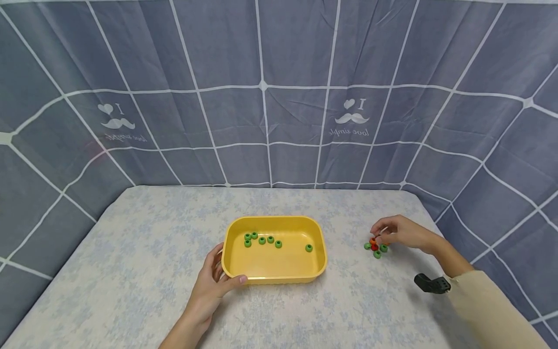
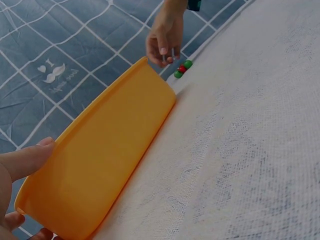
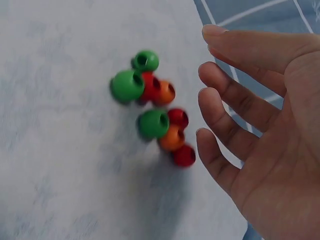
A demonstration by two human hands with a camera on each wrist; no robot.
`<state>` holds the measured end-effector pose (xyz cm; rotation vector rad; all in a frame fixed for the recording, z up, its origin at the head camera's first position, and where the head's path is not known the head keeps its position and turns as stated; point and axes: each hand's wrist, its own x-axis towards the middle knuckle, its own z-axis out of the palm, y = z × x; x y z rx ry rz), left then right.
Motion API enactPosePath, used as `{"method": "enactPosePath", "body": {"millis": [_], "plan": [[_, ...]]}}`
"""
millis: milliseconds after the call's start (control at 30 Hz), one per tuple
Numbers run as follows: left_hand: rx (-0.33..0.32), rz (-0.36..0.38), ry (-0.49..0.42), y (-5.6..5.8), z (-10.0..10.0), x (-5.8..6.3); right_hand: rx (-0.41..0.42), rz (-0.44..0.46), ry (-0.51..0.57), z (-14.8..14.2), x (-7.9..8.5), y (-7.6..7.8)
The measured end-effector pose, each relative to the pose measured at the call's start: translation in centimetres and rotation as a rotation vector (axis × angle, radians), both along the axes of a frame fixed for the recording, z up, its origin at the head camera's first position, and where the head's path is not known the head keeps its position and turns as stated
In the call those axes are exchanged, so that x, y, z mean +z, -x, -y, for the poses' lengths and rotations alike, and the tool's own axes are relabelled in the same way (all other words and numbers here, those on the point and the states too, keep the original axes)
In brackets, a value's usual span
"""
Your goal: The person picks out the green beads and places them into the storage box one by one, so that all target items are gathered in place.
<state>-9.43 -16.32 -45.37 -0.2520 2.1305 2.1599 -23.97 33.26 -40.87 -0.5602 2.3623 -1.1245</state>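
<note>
A yellow plastic tray [image 1: 270, 265] stands on the table, with several green beads [image 1: 262, 240] lying inside. My left hand [image 1: 207, 287] grips its near left corner, the thumb at the front rim and the other fingers along the left side. In the left wrist view, the thumb [image 2: 27, 161] lies against the tray wall [image 2: 100, 160]. My right hand [image 1: 407, 233] is over a cluster of beads at the table's right. In the right wrist view, its slightly bent fingers [image 3: 220, 112] hold nothing, beside green [image 3: 125, 86], red [image 3: 184, 156] and orange beads [image 3: 171, 138].
A pale floral cloth [image 1: 144, 261] covers the table. Behind and at the sides hangs a blue-grey curtain [image 1: 296, 116] with white grid lines. A black strap-like piece [image 1: 431, 283] sticks out by the right sleeve [image 1: 488, 300].
</note>
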Motion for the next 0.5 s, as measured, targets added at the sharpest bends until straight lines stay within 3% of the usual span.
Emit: {"method": "enactPosePath", "body": {"millis": [500], "plan": [[0.001,0.003,0.009,0.0,0.0,0.0,-0.103,-0.010,-0.005,-3.3,-2.2,-1.6]]}}
